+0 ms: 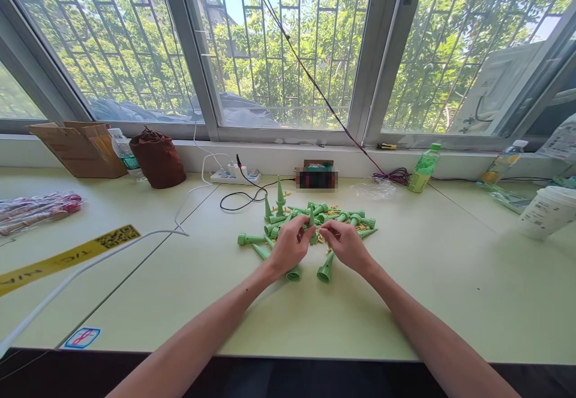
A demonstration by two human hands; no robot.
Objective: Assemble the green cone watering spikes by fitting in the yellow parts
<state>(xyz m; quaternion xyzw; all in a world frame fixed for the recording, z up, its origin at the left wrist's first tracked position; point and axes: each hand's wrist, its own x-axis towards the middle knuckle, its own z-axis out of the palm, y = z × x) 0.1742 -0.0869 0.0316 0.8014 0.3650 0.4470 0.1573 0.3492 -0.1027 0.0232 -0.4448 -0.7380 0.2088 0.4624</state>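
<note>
Knocking the loose cones (pixel 329 264) at the six o'clock of the heap (pixel 355 220) risked setting them rolling. Just beyond, over the heap, my left hand (pixel 290 244) was clamped on a green spike (pixel 311 217), which a slack pinch might have dropped; its long axis ran near upright, tip toward twelve. At its three o'clock, my right hand (pixel 345 243) had fingertips drawn close, on what I couldn't tell.

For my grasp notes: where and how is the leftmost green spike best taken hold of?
Probably by its broad end, coming from the left: the spike lies on its side with that end jutting outward, while its narrower part points toward the other spikes, where there looks to be less room.
</note>
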